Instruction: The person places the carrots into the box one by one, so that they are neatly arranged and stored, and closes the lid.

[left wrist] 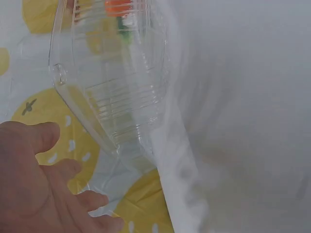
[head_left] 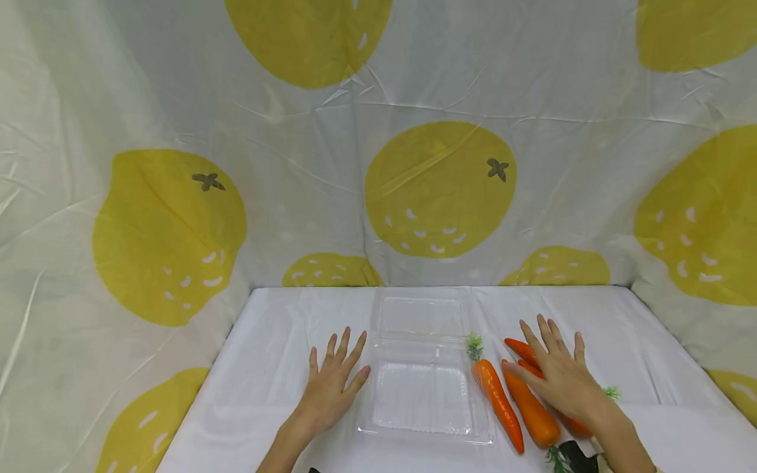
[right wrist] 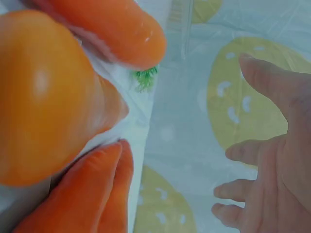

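Note:
A clear plastic clamshell box (head_left: 422, 397) lies with its lid (head_left: 421, 316) folded back on the white table. Just left of it my left hand (head_left: 331, 391) hovers with fingers spread, holding nothing; in the left wrist view the box wall (left wrist: 112, 92) rises beyond the hand (left wrist: 43, 179). Several orange carrots sit right of the box: one (head_left: 499, 404) beside it with a green top, a thicker one (head_left: 529, 407) next to that. My right hand (head_left: 564, 378) is spread over other carrots, partly hiding them; the right wrist view shows the hand (right wrist: 272, 155) apart from the carrots (right wrist: 82, 189).
The white-covered table (head_left: 284, 322) meets a hanging cloth with printed yellow lemons (head_left: 440, 190) at its back and sides. A dark object (head_left: 578, 456) lies by the right forearm at the front edge.

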